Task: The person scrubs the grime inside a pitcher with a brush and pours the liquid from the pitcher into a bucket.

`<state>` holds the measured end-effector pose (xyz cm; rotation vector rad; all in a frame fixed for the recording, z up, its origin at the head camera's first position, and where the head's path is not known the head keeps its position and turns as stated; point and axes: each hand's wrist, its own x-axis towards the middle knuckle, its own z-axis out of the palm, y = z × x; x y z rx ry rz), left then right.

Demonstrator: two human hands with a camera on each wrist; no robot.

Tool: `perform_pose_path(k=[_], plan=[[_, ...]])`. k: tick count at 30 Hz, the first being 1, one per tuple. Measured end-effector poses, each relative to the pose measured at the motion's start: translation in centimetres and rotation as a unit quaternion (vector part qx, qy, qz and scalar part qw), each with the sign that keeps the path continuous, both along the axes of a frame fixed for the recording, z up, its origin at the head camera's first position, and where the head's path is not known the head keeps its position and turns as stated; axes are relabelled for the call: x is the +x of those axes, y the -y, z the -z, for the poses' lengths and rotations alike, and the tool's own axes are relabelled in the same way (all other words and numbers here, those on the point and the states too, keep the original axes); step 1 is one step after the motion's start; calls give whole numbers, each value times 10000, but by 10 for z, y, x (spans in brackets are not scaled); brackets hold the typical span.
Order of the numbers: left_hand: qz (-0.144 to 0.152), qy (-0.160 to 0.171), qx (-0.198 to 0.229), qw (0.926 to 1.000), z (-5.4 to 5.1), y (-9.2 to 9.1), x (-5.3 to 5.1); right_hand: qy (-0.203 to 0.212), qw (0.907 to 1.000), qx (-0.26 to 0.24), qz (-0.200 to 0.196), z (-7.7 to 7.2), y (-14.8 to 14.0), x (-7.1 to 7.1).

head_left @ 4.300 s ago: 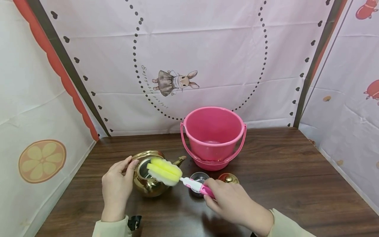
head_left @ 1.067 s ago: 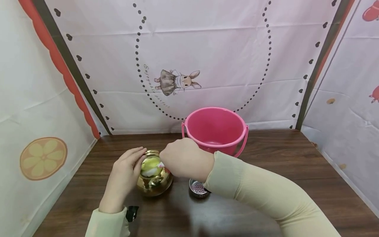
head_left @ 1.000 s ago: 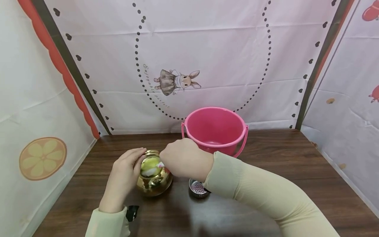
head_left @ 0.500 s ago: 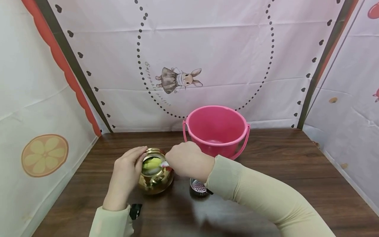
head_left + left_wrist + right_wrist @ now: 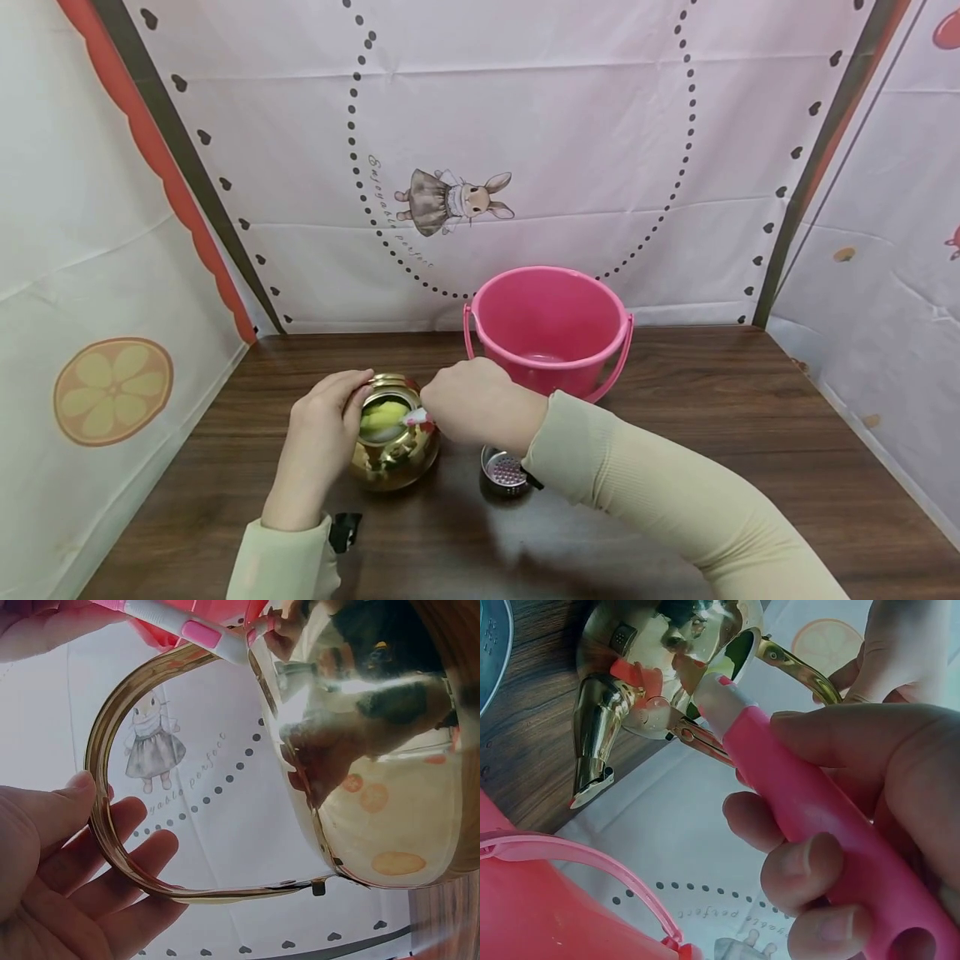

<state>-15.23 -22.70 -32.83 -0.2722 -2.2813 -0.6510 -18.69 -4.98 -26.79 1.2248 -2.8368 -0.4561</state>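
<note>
A shiny gold kettle [image 5: 393, 467] stands uncovered on the table at left, its spout [image 5: 596, 735] pointing toward the bucket side. My left hand [image 5: 321, 433] holds the kettle's looped handle [image 5: 97, 750], thumb on one side and fingers curled on the other. My right hand [image 5: 483, 404] grips the pink-and-white handle [image 5: 810, 802] of a sponge brush. Its yellow-and-white sponge head [image 5: 384, 417] sits inside the kettle's mouth, partly hidden by the rim. In the head view my right hand covers the spout and most of the brush handle.
A pink bucket [image 5: 570, 379] with a swing handle stands behind my right hand. Below my right wrist lies a small round metal strainer [image 5: 504, 472] with a perforated base. Printed cloth walls enclose the brown wooden table [image 5: 690, 408] at the back and sides.
Since the oldest frame, the sponge head has gone from above the kettle into its mouth. My right arm has swung left over the gold lid, now hidden. My left hand stays on the kettle.
</note>
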Motion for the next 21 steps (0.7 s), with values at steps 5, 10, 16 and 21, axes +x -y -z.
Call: perform_pose_path(k=[5, 10, 16, 21], plan=[[9, 74, 24, 10000, 0, 1, 0, 46, 10000, 13, -41, 0, 0, 0], [22, 100, 36, 9999, -1, 1, -1, 130, 9999, -8, -25, -2, -1, 1], [13, 155, 77, 9998, -1, 1, 0, 265, 9995, -145, 47, -5, -4, 0], [-2, 244, 84, 9997, 0, 1, 1, 351, 9991, -213, 52, -9, -7, -1]])
